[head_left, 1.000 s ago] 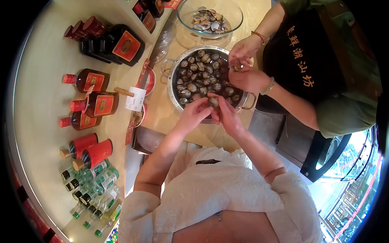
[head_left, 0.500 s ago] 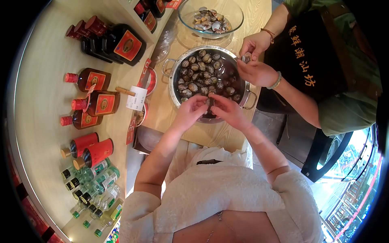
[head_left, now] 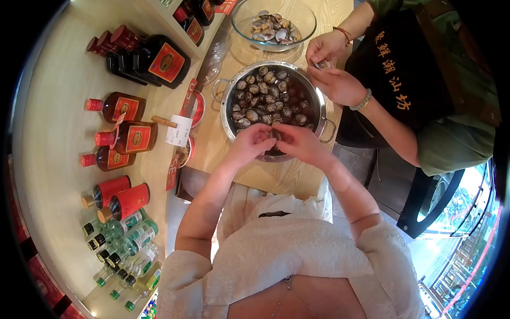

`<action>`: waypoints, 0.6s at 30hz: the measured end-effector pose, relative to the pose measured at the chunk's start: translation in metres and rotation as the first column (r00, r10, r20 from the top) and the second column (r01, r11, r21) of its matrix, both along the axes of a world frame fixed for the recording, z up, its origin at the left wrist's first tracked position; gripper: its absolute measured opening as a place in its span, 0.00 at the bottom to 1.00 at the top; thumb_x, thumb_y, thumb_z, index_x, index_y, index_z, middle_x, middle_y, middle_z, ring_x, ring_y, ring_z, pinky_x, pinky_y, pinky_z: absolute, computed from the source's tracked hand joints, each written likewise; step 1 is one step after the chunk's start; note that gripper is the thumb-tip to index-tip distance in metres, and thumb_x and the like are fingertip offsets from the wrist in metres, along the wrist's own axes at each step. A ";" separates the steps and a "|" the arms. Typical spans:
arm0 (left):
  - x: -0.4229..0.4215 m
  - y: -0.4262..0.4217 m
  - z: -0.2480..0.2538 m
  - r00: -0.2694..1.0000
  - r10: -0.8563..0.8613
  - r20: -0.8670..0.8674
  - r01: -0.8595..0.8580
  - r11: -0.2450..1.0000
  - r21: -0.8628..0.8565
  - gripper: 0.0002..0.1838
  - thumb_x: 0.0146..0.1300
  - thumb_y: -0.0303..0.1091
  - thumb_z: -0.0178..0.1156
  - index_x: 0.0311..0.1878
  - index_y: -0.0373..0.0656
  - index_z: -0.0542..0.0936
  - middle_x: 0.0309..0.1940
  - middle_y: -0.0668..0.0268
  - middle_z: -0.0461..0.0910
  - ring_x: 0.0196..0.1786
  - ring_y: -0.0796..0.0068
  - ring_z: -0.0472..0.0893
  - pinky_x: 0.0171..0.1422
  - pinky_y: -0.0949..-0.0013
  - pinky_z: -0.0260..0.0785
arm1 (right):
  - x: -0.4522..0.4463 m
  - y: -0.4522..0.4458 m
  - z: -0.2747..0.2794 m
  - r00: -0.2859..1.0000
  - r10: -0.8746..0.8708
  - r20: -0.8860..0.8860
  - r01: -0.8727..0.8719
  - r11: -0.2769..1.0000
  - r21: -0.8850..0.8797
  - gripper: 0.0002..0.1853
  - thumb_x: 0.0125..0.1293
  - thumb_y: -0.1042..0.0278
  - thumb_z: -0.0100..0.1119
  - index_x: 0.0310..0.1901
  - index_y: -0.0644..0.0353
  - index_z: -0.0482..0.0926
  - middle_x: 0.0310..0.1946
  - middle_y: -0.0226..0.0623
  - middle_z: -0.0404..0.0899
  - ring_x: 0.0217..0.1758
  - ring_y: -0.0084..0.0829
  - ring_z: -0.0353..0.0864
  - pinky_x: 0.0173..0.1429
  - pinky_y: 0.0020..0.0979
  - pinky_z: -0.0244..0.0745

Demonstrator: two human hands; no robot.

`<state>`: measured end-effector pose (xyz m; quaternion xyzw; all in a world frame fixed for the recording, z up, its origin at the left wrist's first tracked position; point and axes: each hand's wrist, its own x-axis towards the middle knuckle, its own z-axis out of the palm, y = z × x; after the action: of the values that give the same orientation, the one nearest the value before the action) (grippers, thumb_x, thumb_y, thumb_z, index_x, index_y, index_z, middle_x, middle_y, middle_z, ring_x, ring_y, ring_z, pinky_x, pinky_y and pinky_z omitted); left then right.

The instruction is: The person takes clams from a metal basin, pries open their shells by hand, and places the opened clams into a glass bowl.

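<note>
A steel pot [head_left: 227, 114] with two side handles stands on the wooden table, holding many ridged clams [head_left: 259, 95] in dark liquid. Over its near rim, my left hand [head_left: 252, 144] and my right hand [head_left: 300, 143] meet around one clam [head_left: 275, 135]. The fingers of both hands are closed on it, and they cover much of its shell. Beyond the pot, a glass bowl [head_left: 237, 25] holds opened shells [head_left: 276, 27].
At the right, a co-worker in a dark apron [head_left: 396, 80] holds a shell [head_left: 322, 64] beside the pot's rim. Bottles [head_left: 137, 137] line the shelf at the left. A paper slip [head_left: 179, 131] hangs from a clip at the shelf's edge.
My hands have drawn closer together around the clam and sit slightly nearer the pot's front edge. The co-worker's hands moved away from above the pot, and an opened shell now shows between them.
</note>
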<state>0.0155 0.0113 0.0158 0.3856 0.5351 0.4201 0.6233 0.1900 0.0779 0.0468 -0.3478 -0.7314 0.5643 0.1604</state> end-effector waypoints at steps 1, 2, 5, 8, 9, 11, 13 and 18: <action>0.000 0.000 -0.001 1.000 -0.012 -0.027 0.012 1.000 0.002 0.17 0.56 0.27 0.60 0.48 0.36 0.70 0.31 0.70 0.74 0.29 0.86 0.73 0.30 0.83 0.65 | -0.001 0.000 0.000 1.000 0.000 -0.001 0.000 1.000 0.000 0.17 0.53 0.66 0.57 0.45 0.63 0.73 0.21 0.39 0.75 0.21 0.27 0.72 0.29 0.27 0.68; 0.000 0.001 -0.001 1.000 -0.013 -0.028 0.013 1.000 0.003 0.17 0.56 0.27 0.60 0.48 0.36 0.70 0.31 0.70 0.74 0.29 0.86 0.73 0.30 0.83 0.65 | -0.001 0.000 0.001 1.000 0.000 0.000 0.000 1.000 -0.012 0.17 0.52 0.66 0.57 0.44 0.63 0.74 0.21 0.39 0.74 0.21 0.28 0.72 0.29 0.27 0.68; 0.002 0.001 -0.003 0.985 -0.058 -0.164 0.059 0.998 0.001 0.16 0.57 0.26 0.58 0.49 0.35 0.70 0.31 0.70 0.75 0.29 0.86 0.72 0.30 0.83 0.64 | -0.004 0.000 0.000 0.999 -0.014 0.052 0.012 0.999 0.033 0.17 0.51 0.66 0.56 0.43 0.63 0.75 0.20 0.39 0.74 0.21 0.28 0.72 0.30 0.27 0.68; 0.002 0.003 -0.005 0.988 -0.005 -0.155 0.015 0.998 0.059 0.16 0.56 0.26 0.56 0.49 0.35 0.72 0.30 0.70 0.75 0.28 0.86 0.72 0.30 0.82 0.64 | -0.004 0.006 -0.003 0.996 -0.006 0.094 0.004 1.000 0.029 0.17 0.51 0.66 0.56 0.43 0.64 0.76 0.20 0.39 0.74 0.22 0.27 0.72 0.31 0.27 0.68; 0.000 0.004 -0.004 0.996 -0.016 -0.093 0.019 0.999 0.034 0.15 0.57 0.26 0.54 0.48 0.35 0.72 0.29 0.70 0.75 0.28 0.86 0.72 0.30 0.81 0.64 | -0.003 0.009 -0.004 0.996 0.018 0.084 -0.016 0.999 -0.033 0.17 0.51 0.65 0.56 0.43 0.64 0.76 0.20 0.39 0.75 0.22 0.26 0.73 0.31 0.27 0.69; -0.004 0.005 -0.001 0.999 -0.027 -0.031 0.027 1.000 0.010 0.14 0.57 0.27 0.53 0.48 0.35 0.73 0.29 0.70 0.75 0.27 0.85 0.72 0.30 0.81 0.64 | -0.001 0.016 -0.015 0.999 0.037 0.038 -0.034 0.996 -0.076 0.17 0.52 0.66 0.54 0.44 0.64 0.76 0.21 0.38 0.76 0.24 0.25 0.74 0.31 0.25 0.69; -0.007 0.008 0.002 0.997 -0.078 0.013 0.078 0.996 -0.036 0.14 0.59 0.30 0.52 0.47 0.35 0.74 0.28 0.70 0.75 0.27 0.85 0.72 0.31 0.81 0.66 | -0.002 0.024 -0.018 0.998 0.054 -0.011 -0.055 0.992 -0.116 0.17 0.54 0.66 0.53 0.44 0.65 0.76 0.22 0.37 0.77 0.25 0.23 0.75 0.32 0.23 0.70; -0.010 0.016 0.002 0.995 -0.051 0.083 0.062 0.989 -0.137 0.14 0.60 0.33 0.50 0.46 0.36 0.74 0.28 0.69 0.76 0.25 0.83 0.73 0.30 0.79 0.69 | -0.006 0.034 -0.024 0.997 0.054 -0.053 -0.071 0.909 -0.410 0.15 0.61 0.69 0.45 0.47 0.64 0.75 0.27 0.32 0.78 0.29 0.20 0.77 0.32 0.21 0.72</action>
<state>0.0058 0.0272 0.0173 0.3392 0.5269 0.3789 0.6810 0.1841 0.1115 0.0228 -0.3389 -0.6034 0.7174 0.0801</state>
